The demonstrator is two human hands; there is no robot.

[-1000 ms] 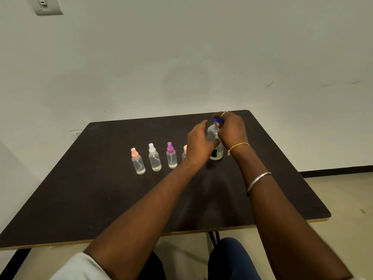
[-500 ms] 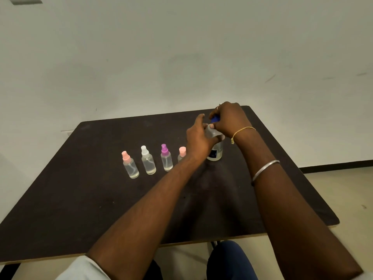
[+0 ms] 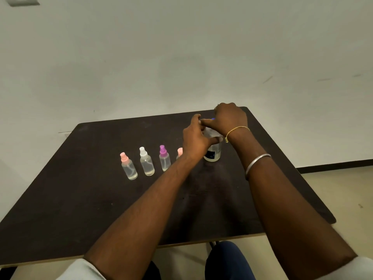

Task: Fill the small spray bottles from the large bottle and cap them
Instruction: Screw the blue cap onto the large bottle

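Observation:
The large clear bottle (image 3: 213,153) with a dark label stands upright on the dark table (image 3: 84,199). My left hand (image 3: 196,138) grips its body from the left. My right hand (image 3: 229,118) curls over its top and holds the blue cap (image 3: 213,119), of which only a sliver shows. To the left stands a row of small capped spray bottles holding clear liquid: a pink-capped one (image 3: 129,167), a white-capped one (image 3: 147,162), a purple-capped one (image 3: 164,158), and another pink-capped one (image 3: 179,152) mostly hidden behind my left wrist.
A plain wall rises just behind the table's far edge. The table's right edge (image 3: 314,188) drops to a beige floor. My knees show under the near edge.
Both hands stay on the large bottle. My right hand has turned over the cap and hides more of it than before. The camera view shifted slightly.

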